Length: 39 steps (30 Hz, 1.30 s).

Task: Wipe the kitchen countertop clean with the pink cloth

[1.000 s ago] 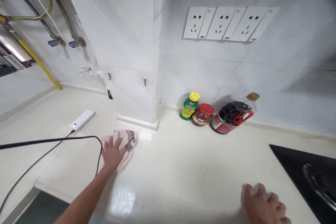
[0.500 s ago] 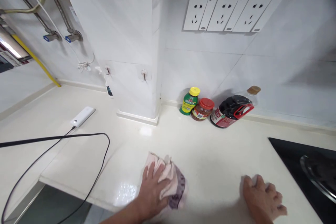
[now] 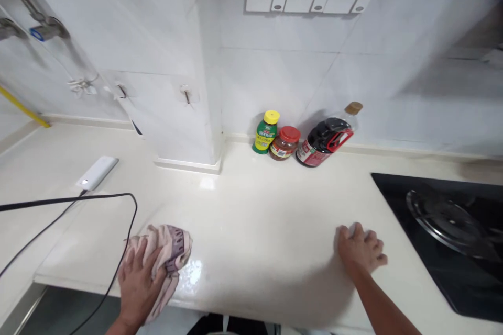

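Note:
My left hand (image 3: 139, 280) presses a crumpled pale pink cloth (image 3: 173, 243) with a purple printed band onto the white countertop (image 3: 251, 230), close to the front edge. Its fingers lie over the cloth, and part of the cloth hangs toward the counter's edge. A black cable (image 3: 131, 225) loops close beside this hand. My right hand (image 3: 360, 248) rests on the countertop with fingers spread and nothing in it, left of the black gas stove (image 3: 416, 251).
Against the back wall stand a green bottle with yellow cap (image 3: 265, 133), a red-lidded jar (image 3: 285, 144) and a large dark sauce bottle (image 3: 324, 138). A white power bank (image 3: 98, 171) lies at left, plugged to the cable. A wall pillar (image 3: 188, 115) juts out.
My left hand has slid the cloth leftward along the counter, toward the cable. The right hand still rests by the stove. The view has shifted right and down.

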Each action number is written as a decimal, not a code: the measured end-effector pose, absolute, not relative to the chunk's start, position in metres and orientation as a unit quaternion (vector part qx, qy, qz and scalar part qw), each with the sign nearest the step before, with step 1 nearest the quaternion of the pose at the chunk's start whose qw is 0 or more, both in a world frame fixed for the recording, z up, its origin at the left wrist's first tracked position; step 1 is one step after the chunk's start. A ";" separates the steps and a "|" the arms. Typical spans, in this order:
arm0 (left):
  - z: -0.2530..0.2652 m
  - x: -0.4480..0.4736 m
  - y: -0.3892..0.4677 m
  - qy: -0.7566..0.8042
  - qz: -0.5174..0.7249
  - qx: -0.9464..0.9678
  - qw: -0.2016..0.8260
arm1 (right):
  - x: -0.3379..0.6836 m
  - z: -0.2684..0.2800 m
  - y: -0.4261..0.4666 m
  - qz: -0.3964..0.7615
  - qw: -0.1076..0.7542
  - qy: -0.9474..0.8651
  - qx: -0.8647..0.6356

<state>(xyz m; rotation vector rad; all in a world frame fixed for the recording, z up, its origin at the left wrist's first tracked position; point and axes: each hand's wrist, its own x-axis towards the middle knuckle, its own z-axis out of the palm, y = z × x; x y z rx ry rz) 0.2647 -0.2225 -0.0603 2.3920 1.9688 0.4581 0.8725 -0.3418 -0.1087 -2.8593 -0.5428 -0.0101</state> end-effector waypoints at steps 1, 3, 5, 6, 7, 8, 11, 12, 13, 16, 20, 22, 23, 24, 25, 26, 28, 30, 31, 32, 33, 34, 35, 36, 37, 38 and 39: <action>-0.060 0.279 -0.220 0.644 0.134 0.753 0.007 | 0.872 -0.108 -0.341 -0.005 0.115 -0.185 -0.976; -0.058 0.309 -0.212 0.659 0.104 0.744 0.024 | 0.872 -0.107 -0.341 -0.005 0.114 -0.186 -0.976; -0.053 0.343 -0.198 0.655 0.078 0.750 0.053 | 0.873 -0.106 -0.341 -0.004 0.113 -0.187 -0.976; -0.051 0.362 -0.188 0.647 0.069 0.756 0.069 | 0.873 -0.106 -0.341 -0.003 0.112 -0.186 -0.976; -0.050 0.381 -0.179 0.637 0.063 0.763 0.084 | 0.873 -0.106 -0.341 -0.003 0.111 -0.186 -0.976; -0.049 0.402 -0.171 0.626 0.061 0.771 0.098 | 0.873 -0.106 -0.342 -0.005 0.109 -0.186 -0.976; -0.057 0.463 -0.166 0.574 0.070 0.804 0.141 | 0.874 -0.108 -0.343 -0.011 0.107 -0.188 -0.976; -0.061 0.481 -0.173 0.543 0.078 0.821 0.157 | 0.874 -0.108 -0.343 -0.012 0.107 -0.188 -0.976; -0.066 0.497 -0.185 0.500 0.086 0.844 0.172 | 0.874 -0.109 -0.344 -0.014 0.108 -0.187 -0.976; -0.074 0.528 -0.240 0.315 0.112 0.925 0.182 | 0.875 -0.110 -0.344 -0.016 0.107 -0.185 -0.977; -0.054 0.536 -0.301 0.051 0.095 0.985 0.134 | 0.876 -0.110 -0.346 -0.006 0.096 -0.181 -0.979; -0.040 0.534 -0.313 0.001 0.068 0.992 0.111 | 0.877 -0.109 -0.347 0.002 0.093 -0.173 -0.981; -0.035 0.532 -0.315 -0.001 0.057 0.993 0.101 | 0.877 -0.109 -0.347 0.006 0.092 -0.169 -0.981; -0.031 0.530 -0.317 0.006 0.049 0.994 0.093 | 0.878 -0.109 -0.348 0.011 0.091 -0.167 -0.982; -0.030 0.528 -0.318 0.022 0.043 0.995 0.084 | 0.878 -0.110 -0.348 0.015 0.088 -0.165 -0.982; -0.032 0.526 -0.319 0.041 0.040 0.995 0.075 | 0.878 -0.110 -0.349 0.017 0.085 -0.165 -0.983; -0.040 0.517 -0.322 0.071 0.041 0.994 0.067 | 0.879 -0.112 -0.351 0.017 0.082 -0.164 -0.983; -0.052 0.499 -0.324 0.091 0.041 0.992 0.075 | 0.879 -0.114 -0.353 0.015 0.086 -0.162 -0.983; -0.058 0.486 -0.324 0.100 0.038 0.991 0.081 | 0.880 -0.116 -0.354 0.014 0.088 -0.162 -0.983; -0.064 0.470 -0.322 0.112 0.031 0.990 0.086 | 0.880 -0.117 -0.355 0.013 0.090 -0.162 -0.983; -0.070 0.450 -0.319 0.125 0.021 0.988 0.088 | 0.881 -0.119 -0.356 0.012 0.091 -0.163 -0.982; -0.075 0.428 -0.314 0.142 0.010 0.986 0.085 | 0.882 -0.120 -0.356 0.011 0.091 -0.165 -0.982; -0.079 0.403 -0.307 0.158 -0.002 0.984 0.078 | 0.882 -0.121 -0.357 0.011 0.090 -0.166 -0.982; -0.082 0.376 -0.299 0.169 -0.008 0.983 0.067 | 0.883 -0.122 -0.357 0.013 0.089 -0.167 -0.982; -0.085 0.349 -0.290 0.192 -0.013 0.980 0.049 | 0.884 -0.123 -0.358 0.012 0.087 -0.167 -0.982; -0.086 0.321 -0.280 0.209 -0.023 0.977 0.034 | 0.884 -0.124 -0.359 0.010 0.086 -0.165 -0.982; -0.087 0.294 -0.270 0.228 -0.029 0.973 0.025 | 0.885 -0.126 -0.360 0.005 0.084 -0.165 -0.983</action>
